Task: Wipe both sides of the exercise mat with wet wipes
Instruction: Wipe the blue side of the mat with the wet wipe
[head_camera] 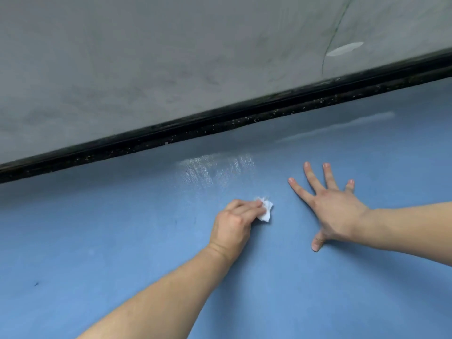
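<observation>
Left forearm extended forward from lower frame, left hand (232,222) knuckles up, fingers curled and pinched around a small white wad, right forearm brought in from the right edge, right hand (335,211) laid palm down, fingers straight and splayed, thumb spread backward

No text, label, brand, number or sign can be read, none on the blue exercise mat (97,241), none on the white wet wipe (338,212), none on the grey floor (146,57)

Grey concrete floor (171,57), thin crack (335,35) running across it, pale patch (344,48) beside crack
</observation>
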Action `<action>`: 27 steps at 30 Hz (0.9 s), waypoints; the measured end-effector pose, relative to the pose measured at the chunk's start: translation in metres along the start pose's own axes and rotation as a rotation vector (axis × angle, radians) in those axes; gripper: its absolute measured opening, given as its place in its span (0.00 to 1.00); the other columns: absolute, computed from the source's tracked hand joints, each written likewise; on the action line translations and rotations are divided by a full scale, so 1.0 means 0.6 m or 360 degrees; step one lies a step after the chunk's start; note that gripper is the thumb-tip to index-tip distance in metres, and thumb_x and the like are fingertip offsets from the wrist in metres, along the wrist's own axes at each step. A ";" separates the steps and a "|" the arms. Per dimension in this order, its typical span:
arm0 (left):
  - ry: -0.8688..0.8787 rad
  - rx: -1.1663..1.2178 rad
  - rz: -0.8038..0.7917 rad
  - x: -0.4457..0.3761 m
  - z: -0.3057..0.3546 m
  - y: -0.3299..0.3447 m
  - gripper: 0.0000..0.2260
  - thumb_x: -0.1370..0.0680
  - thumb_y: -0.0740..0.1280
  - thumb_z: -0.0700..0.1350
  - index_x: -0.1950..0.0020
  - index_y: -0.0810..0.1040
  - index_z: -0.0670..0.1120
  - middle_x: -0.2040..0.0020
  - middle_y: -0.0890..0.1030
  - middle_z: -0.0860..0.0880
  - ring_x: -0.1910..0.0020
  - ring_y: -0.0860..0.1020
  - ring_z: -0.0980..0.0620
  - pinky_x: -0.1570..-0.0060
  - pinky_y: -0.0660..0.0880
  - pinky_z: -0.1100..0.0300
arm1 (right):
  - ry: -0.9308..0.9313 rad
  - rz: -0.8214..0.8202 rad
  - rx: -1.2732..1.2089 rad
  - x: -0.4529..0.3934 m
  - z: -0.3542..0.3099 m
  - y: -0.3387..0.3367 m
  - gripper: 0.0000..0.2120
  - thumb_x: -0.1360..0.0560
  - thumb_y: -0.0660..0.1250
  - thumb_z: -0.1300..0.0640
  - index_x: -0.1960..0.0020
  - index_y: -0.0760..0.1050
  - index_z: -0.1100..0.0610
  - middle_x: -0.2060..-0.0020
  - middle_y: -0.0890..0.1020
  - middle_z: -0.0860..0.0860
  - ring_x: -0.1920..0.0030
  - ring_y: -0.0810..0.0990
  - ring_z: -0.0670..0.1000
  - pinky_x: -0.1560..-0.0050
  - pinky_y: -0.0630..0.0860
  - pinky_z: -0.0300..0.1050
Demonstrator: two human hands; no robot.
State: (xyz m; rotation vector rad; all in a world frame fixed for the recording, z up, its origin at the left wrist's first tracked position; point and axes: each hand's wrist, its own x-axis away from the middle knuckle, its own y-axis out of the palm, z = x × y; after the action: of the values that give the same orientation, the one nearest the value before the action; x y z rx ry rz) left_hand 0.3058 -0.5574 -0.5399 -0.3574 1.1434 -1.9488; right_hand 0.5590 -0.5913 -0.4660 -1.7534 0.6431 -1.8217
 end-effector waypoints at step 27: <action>-0.0587 0.0079 0.0107 0.171 0.189 0.022 0.14 0.23 0.69 0.35 0.45 0.87 0.50 0.46 0.86 0.55 0.49 0.81 0.56 0.45 0.77 0.63 | -0.0601 0.0633 0.0000 0.131 0.030 0.281 0.64 0.36 0.52 0.13 0.13 0.44 0.51 0.15 0.41 0.61 0.17 0.39 0.69 0.21 0.44 0.76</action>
State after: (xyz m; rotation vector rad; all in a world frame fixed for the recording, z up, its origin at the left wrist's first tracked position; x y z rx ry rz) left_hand 0.3172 -0.7065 -0.5049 -0.6146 0.8550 -1.7574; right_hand 0.5834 -0.7692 -0.5178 -1.7538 0.7665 -1.1873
